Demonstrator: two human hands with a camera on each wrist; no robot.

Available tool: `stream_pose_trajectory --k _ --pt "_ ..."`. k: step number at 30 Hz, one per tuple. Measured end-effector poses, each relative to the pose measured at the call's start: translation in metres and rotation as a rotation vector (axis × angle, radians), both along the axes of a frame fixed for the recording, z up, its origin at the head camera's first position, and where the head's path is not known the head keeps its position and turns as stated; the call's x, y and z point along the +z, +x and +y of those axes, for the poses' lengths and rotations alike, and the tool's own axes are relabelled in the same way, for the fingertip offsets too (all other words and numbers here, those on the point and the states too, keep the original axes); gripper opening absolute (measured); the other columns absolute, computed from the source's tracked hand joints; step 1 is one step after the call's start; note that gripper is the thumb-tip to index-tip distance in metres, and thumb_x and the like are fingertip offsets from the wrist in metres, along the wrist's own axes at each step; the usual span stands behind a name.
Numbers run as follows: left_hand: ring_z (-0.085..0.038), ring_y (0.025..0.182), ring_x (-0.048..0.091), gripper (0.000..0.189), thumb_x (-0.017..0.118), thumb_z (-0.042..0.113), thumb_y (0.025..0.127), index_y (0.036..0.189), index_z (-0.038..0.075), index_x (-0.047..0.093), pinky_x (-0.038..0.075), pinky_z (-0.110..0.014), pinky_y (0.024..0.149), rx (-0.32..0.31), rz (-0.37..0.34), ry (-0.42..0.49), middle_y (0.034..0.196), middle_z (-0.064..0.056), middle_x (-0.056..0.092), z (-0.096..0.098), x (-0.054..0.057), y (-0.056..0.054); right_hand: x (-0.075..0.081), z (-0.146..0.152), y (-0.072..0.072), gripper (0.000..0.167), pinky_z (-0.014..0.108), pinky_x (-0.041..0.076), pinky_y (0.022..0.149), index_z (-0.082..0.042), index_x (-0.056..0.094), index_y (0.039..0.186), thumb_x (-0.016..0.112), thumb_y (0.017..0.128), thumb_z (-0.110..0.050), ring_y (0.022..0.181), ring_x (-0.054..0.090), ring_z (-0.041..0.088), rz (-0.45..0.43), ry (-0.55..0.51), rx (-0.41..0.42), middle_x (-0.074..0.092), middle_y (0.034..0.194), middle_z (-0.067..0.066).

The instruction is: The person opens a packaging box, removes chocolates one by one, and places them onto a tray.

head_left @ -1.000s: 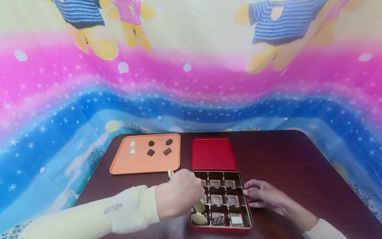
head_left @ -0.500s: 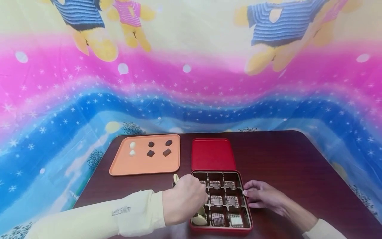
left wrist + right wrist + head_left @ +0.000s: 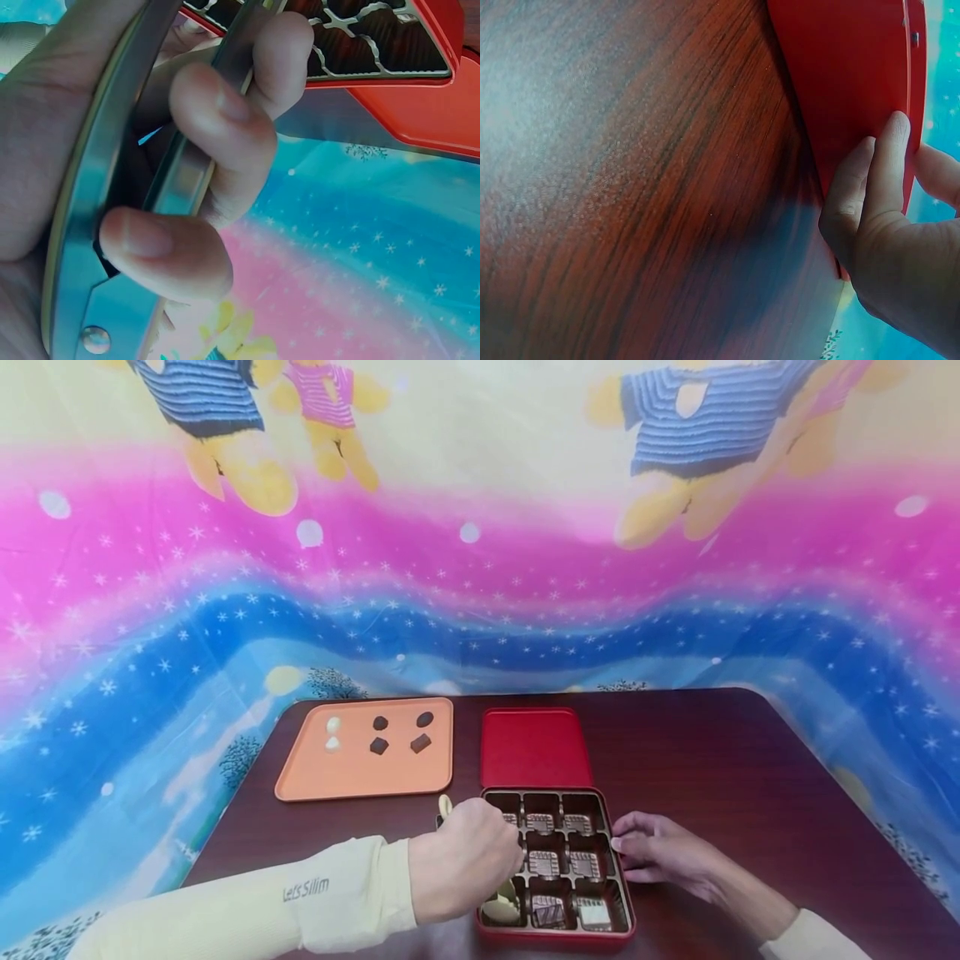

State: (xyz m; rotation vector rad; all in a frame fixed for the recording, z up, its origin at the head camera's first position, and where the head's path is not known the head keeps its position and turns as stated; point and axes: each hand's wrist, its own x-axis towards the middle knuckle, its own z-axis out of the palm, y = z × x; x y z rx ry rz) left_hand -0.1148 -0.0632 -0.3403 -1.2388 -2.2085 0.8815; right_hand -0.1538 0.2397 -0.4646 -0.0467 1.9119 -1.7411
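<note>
Tongs (image 3: 176,180) with metal arms lie in my left hand (image 3: 468,860), its fingers wrapped round both arms. Their pale tips (image 3: 501,906) reach into the near left compartment of a red tin (image 3: 555,935); whether anything lies between the tips is hidden. A cream loop (image 3: 446,807) shows at the tongs' rear end. Beside the tin's right wall, my right hand (image 3: 667,852) holds that side, fingers against the outer wall and thumb at the rim. A dark striped chocolate (image 3: 548,916) sits in the near middle compartment, a white one in the near right.
An orange tray (image 3: 360,781) at the back left bears several white and dark chocolates. Just behind the tin lies a red lid (image 3: 534,747). Both are on a dark wooden table (image 3: 697,743), with a printed cloth hanging around its far sides.
Over the last second my left hand has shifted slightly right and towards me with the tongs, and the tips have come closer together. My right hand stays at the tin.
</note>
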Motion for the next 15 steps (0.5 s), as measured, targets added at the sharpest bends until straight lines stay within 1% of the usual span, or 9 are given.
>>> stream_pose_trajectory --k 3,6,8,10,12,15 --pt "-0.005 0.041 0.038 0.034 0.059 0.013 0.072 0.047 0.035 0.049 0.032 -0.025 0.037 0.009 -0.015 -0.007 0.044 0.015 0.044 0.0 0.002 0.0 0.0 0.0 0.0 0.031 0.04 0.057 0.083 0.006 0.046 0.119 0.06 0.097 -0.012 0.092 0.063 0.023 0.0 0.0 0.0 0.061 0.106 0.012" --pt "-0.006 0.041 0.038 0.034 0.062 0.016 0.074 0.048 0.035 0.052 0.033 -0.024 0.038 0.039 -0.034 -0.019 0.045 0.013 0.045 0.0 0.008 -0.001 0.0 0.0 0.0 0.031 0.04 0.057 0.082 0.005 0.046 0.118 0.06 0.097 -0.012 0.092 0.063 0.023 0.001 -0.002 -0.001 0.061 0.107 0.012" --pt "-0.006 0.041 0.038 0.033 0.064 0.017 0.075 0.049 0.033 0.053 0.033 -0.024 0.037 0.06 -0.043 -0.025 0.045 0.013 0.046 0.0 0.014 -0.001 -0.001 0.0 0.0 0.031 0.04 0.057 0.082 0.005 0.046 0.118 0.06 0.097 -0.012 0.093 0.063 0.023 0.0 -0.004 -0.001 0.061 0.107 0.012" --pt "-0.006 0.041 0.037 0.031 0.065 0.019 0.072 0.049 0.032 0.051 0.033 -0.024 0.037 0.074 -0.052 -0.028 0.046 0.013 0.045 -0.001 0.021 -0.002 -0.001 0.0 -0.001 0.03 0.04 0.057 0.082 0.005 0.046 0.118 0.06 0.097 -0.012 0.093 0.063 0.023 -0.002 -0.008 0.0 0.061 0.107 0.012" --pt "-0.005 0.041 0.036 0.031 0.066 0.018 0.071 0.049 0.031 0.048 0.032 -0.023 0.036 0.074 -0.064 -0.018 0.046 0.013 0.043 -0.003 0.028 -0.003 -0.001 0.0 -0.001 0.03 0.039 0.057 0.082 0.005 0.046 0.118 0.06 0.097 -0.012 0.092 0.063 0.022 -0.004 -0.01 0.001 0.061 0.106 0.012" --pt "-0.005 0.041 0.037 0.034 0.07 0.021 0.071 0.049 0.03 0.046 0.033 -0.023 0.036 0.078 -0.088 0.013 0.046 0.012 0.041 -0.008 0.039 -0.003 0.0 0.0 -0.001 0.03 0.039 0.057 0.082 0.004 0.046 0.117 0.06 0.097 -0.012 0.092 0.063 0.022 -0.005 -0.013 0.003 0.061 0.106 0.011"
